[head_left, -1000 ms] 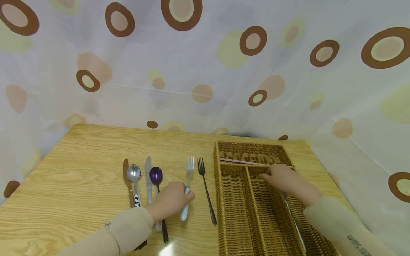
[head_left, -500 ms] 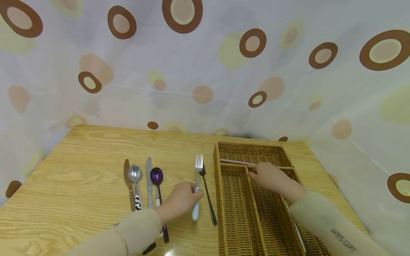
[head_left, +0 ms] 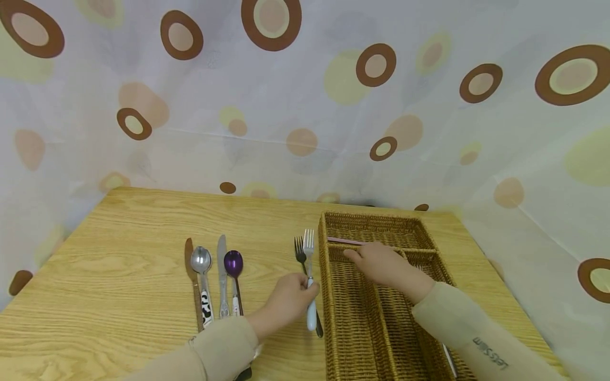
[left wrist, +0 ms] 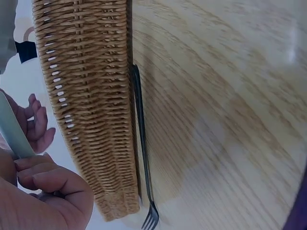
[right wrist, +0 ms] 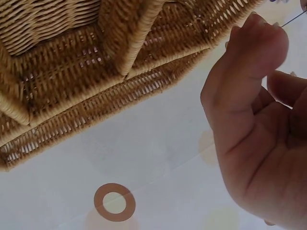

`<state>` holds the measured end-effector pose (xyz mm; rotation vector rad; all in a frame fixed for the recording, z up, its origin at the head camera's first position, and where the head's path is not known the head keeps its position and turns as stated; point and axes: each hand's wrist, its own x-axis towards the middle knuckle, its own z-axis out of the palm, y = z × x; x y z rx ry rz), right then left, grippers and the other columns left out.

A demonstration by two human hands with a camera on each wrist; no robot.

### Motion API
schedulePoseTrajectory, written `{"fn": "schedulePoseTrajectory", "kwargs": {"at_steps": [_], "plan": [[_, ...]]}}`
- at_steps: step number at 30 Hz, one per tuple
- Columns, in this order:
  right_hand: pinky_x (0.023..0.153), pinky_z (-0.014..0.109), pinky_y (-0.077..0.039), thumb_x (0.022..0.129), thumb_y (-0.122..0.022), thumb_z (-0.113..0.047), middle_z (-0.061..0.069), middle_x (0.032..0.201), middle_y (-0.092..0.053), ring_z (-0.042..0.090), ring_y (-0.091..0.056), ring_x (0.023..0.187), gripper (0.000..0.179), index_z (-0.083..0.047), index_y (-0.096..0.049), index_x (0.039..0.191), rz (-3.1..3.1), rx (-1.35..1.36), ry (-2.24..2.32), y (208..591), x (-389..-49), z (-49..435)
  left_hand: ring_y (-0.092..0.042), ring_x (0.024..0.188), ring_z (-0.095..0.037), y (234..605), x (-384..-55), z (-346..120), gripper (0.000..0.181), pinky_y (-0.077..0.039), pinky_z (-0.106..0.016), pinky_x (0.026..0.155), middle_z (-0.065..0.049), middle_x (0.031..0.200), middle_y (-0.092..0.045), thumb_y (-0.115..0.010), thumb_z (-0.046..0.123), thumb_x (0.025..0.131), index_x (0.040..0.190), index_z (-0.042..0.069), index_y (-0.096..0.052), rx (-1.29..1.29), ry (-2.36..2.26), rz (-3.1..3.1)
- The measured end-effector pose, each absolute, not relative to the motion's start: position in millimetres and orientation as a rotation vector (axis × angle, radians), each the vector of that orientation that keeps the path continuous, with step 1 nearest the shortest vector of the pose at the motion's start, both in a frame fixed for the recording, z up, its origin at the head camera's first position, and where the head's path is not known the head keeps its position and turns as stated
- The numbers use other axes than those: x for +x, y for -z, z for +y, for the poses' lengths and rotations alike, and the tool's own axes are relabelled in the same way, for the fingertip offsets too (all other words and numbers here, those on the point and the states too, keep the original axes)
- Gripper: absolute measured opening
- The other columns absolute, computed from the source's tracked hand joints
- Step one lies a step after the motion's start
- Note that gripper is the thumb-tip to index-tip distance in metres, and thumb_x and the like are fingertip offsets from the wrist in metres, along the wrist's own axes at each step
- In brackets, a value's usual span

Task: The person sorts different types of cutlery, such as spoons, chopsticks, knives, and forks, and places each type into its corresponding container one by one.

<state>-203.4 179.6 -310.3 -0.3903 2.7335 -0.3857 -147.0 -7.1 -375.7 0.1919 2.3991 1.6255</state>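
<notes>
My left hand [head_left: 286, 300] pinches a fork [head_left: 311, 309] by its light blue handle, silver tines pointing away from me. In the left wrist view the pale handle stands between thumb and fingers. The held fork is over a black fork [left wrist: 142, 124], which lies on the table along the basket's left side. My right hand [head_left: 388, 269] is over the wicker cutlery basket [head_left: 326, 317], near its back divider. Its fingers are loosely bent, and I see nothing held in them. Partly under my right arm, a silver piece of cutlery [head_left: 449, 361] lies in the right compartment.
Left of my left hand lie a brown knife [head_left: 195, 288], a silver spoon [head_left: 201, 260], a silver knife [head_left: 222, 270] and a purple spoon [head_left: 233, 263]. A pink stick-like utensil [head_left: 345, 241] lies in the back compartment. A patterned sheet [head_left: 267, 106] hangs behind the wooden table [head_left: 138, 248].
My left hand has carried the blue-handled fork rightward, from beside the black fork to over it, close to the basket. My right hand has moved left across the basket.
</notes>
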Motion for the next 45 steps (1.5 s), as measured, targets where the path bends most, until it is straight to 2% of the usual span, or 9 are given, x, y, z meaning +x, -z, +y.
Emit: {"fn": "schedulePoseTrajectory", "kwargs": {"at_steps": [7,11,17,21,24,30,35,42,45], "plan": [[0.057,0.026,-0.041,0.098,-0.040,-0.044,-0.005,0.042,-0.030,0.010,-0.026,0.039,0.057,-0.016,-0.036,0.049,2.737,-0.396,0.440,311,-201,166,-0.029,0.040,-0.005,373,-146,8,0.026,-0.026,-0.018,0.038,0.006,0.048,-0.037,-0.047,0.018,0.094,0.071,0.007,-0.050,0.256,-1.685,2.354],[0.050,0.025,-0.035,0.096,-0.043,-0.046,-0.006,0.041,-0.028,0.009,-0.025,0.039,0.058,-0.017,-0.035,0.047,2.737,-0.410,0.462,311,-199,161,-0.027,0.038,-0.004,371,-144,15,0.024,-0.024,-0.016,0.036,0.007,0.047,-0.037,-0.048,0.017,0.092,0.071,0.007,-0.050,0.284,-1.714,2.338],[0.045,0.023,-0.030,0.096,-0.047,-0.034,-0.006,0.042,-0.030,0.008,-0.025,0.039,0.050,-0.017,-0.039,0.050,2.666,-0.424,0.540,313,-198,157,-0.028,0.038,-0.004,370,-142,24,0.028,-0.024,-0.017,0.036,0.008,0.045,-0.034,-0.050,0.016,0.092,0.065,0.011,-0.045,0.298,-1.673,2.392],[0.043,0.022,-0.028,0.097,-0.045,-0.024,-0.005,0.042,-0.031,0.008,-0.024,0.038,0.045,-0.013,-0.049,0.054,2.628,-0.403,0.629,316,-198,155,-0.029,0.038,-0.005,368,-141,28,0.031,-0.025,-0.018,0.037,0.008,0.045,-0.032,-0.051,0.015,0.091,0.061,0.014,-0.041,0.317,-1.634,2.441],[0.043,0.022,-0.026,0.098,-0.044,-0.022,-0.005,0.042,-0.030,0.007,-0.022,0.039,0.044,-0.013,-0.050,0.055,2.612,-0.387,0.668,318,-198,155,-0.030,0.038,-0.006,367,-140,30,0.032,-0.025,-0.019,0.038,0.007,0.046,-0.033,-0.051,0.017,0.091,0.061,0.014,-0.041,0.310,-1.610,2.472],[0.044,0.021,-0.027,0.099,-0.040,-0.017,-0.005,0.043,-0.031,0.007,-0.024,0.039,0.047,-0.016,-0.036,0.052,2.547,-0.366,0.702,319,-196,153,-0.030,0.040,-0.007,368,-140,32,0.030,-0.025,-0.020,0.039,0.006,0.047,-0.034,-0.051,0.020,0.092,0.063,0.014,-0.043,0.295,-1.593,2.483],[0.046,0.021,-0.028,0.099,-0.037,-0.014,-0.004,0.048,-0.035,0.008,-0.027,0.042,0.041,-0.012,-0.044,0.059,2.546,-0.388,0.691,317,-196,154,-0.028,0.038,-0.006,369,-139,34,0.029,-0.024,-0.020,0.038,0.008,0.044,-0.032,-0.051,0.023,0.092,0.065,0.013,-0.045,0.300,-1.591,2.460],[0.048,0.022,-0.029,0.099,-0.034,-0.007,-0.001,0.058,-0.035,0.009,-0.025,0.047,0.030,-0.001,-0.056,0.079,2.533,-0.531,0.583,314,-199,163,-0.031,0.038,-0.006,367,-136,31,0.035,-0.025,-0.021,0.038,0.007,0.045,-0.037,-0.046,0.036,0.096,0.075,0.009,-0.055,0.340,-1.588,2.436],[0.048,0.023,-0.030,0.100,-0.033,-0.010,-0.002,0.055,-0.034,0.009,-0.025,0.045,0.032,-0.004,-0.053,0.075,2.522,-0.527,0.590,313,-200,171,-0.033,0.041,-0.008,369,-136,26,0.039,-0.027,-0.022,0.040,0.006,0.048,-0.039,-0.043,0.038,0.097,0.070,0.012,-0.052,0.342,-1.537,2.460]]}}
